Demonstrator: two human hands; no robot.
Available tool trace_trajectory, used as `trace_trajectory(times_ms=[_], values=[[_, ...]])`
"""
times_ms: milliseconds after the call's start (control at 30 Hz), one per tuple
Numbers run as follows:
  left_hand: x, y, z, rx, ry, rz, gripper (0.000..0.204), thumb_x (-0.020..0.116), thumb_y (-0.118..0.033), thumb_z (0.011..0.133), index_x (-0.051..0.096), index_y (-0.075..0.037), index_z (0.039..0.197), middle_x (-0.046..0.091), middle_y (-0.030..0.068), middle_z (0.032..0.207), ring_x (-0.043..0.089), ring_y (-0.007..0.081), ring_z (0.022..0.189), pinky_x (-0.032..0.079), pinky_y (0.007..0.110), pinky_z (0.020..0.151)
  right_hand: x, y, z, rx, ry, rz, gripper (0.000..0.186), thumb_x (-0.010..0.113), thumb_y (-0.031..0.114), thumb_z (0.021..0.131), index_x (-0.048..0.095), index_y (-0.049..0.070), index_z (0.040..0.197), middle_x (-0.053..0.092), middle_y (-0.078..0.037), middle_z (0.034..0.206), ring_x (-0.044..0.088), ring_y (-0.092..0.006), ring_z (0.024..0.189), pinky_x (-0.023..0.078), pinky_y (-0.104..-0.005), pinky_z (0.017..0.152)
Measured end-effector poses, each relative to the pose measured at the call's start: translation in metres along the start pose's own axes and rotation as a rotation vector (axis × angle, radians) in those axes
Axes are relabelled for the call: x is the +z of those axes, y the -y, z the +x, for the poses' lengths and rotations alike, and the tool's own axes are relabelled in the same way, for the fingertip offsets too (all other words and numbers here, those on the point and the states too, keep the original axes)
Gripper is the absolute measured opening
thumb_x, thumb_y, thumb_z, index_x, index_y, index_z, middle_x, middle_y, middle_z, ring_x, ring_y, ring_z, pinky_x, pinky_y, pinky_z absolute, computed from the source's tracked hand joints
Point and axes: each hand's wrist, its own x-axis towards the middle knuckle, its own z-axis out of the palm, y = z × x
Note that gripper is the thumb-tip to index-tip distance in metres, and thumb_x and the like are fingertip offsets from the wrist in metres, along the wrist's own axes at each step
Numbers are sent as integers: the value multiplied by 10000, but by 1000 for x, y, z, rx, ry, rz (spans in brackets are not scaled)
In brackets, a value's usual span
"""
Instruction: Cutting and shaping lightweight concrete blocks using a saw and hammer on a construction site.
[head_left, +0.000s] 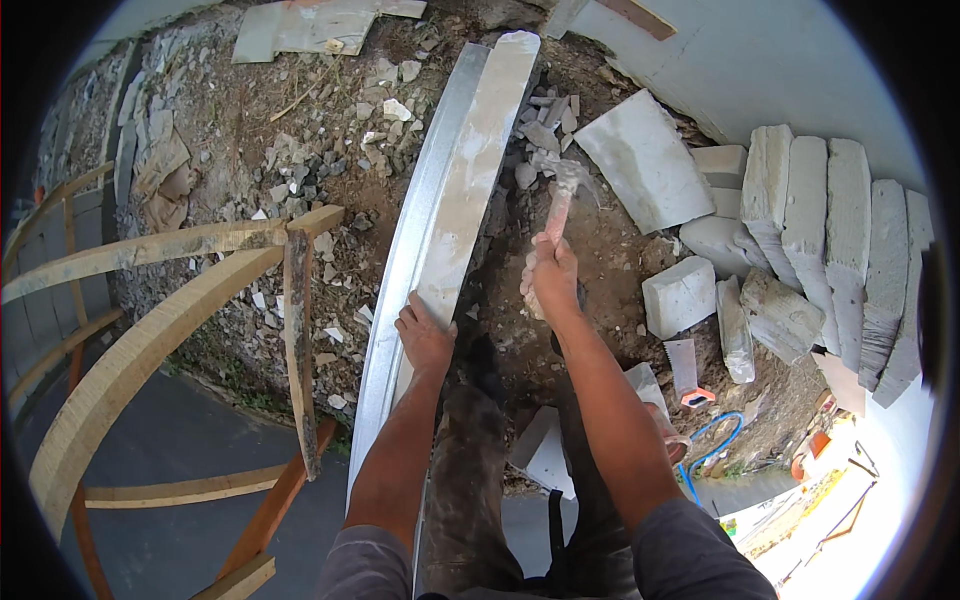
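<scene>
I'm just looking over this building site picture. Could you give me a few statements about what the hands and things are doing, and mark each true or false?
1. The right hand grips a hammer by its handle. True.
2. The left hand holds a saw. False: it rests flat on the long metal channel.
3. Pale stone blocks stand stacked on the right. True.
4. A blue hose lies across the wooden frame. False: it lies at the lower right, apart from the frame.
5. The hammer head is above rubble beside the channel. True.
</scene>
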Motion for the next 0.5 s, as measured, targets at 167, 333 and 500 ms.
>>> trace_trajectory(times_ms=[167,333,500], values=[[21,5,-1,75,-123,-11,1002,832,-209,654,228,-6,1427,414,202,1213,406,383,1122,332,465,1010,-12,-36,70,321,-310,720,133,399,244,990,433,118,968,392,-13,642,366,-132,456,306,-302,397],[26,7,-4,65,-152,-44,1012,811,-181,664,191,2,1442,395,237,1226,384,411,1122,312,507,1001,23,-83,72,505,58,295,96,407,225,983,434,134,966,393,-12,638,389,-137,475,317,-305,408],[26,12,-4,40,-130,-50,1020,813,-167,656,190,-2,1447,390,237,1240,378,412,1133,301,505,1004,24,-81,72,438,-65,459,92,419,214,981,430,129,949,390,-12,621,413,-139,481,336,-303,413]])
